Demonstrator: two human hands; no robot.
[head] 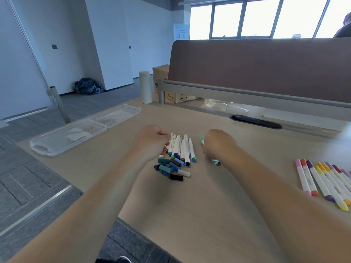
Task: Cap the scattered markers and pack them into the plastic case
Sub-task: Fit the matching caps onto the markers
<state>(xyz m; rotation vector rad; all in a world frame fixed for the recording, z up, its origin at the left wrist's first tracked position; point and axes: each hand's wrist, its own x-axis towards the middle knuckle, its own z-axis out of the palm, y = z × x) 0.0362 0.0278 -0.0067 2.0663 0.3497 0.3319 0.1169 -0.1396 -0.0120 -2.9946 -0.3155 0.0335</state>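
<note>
A bunch of white uncapped markers (182, 149) lies in the middle of the wooden desk (199, 215), with a heap of loose caps (171, 167) in blues, teal, brown, black and white just in front. My left hand (152, 142) is curled at the left edge of the bunch, fingers touching the markers. My right hand (218, 145) grips a green-tipped marker (201, 139) whose teal end (216, 161) sticks out below the fist. The clear plastic case (79, 133) lies open at the left of the desk.
Several capped markers (326, 183) in pink, orange, purple and yellow lie in a row at the right edge. A white bottle (145, 87) and a cardboard box (174, 95) stand at the back. A brown divider (266, 69) bounds the desk's far side.
</note>
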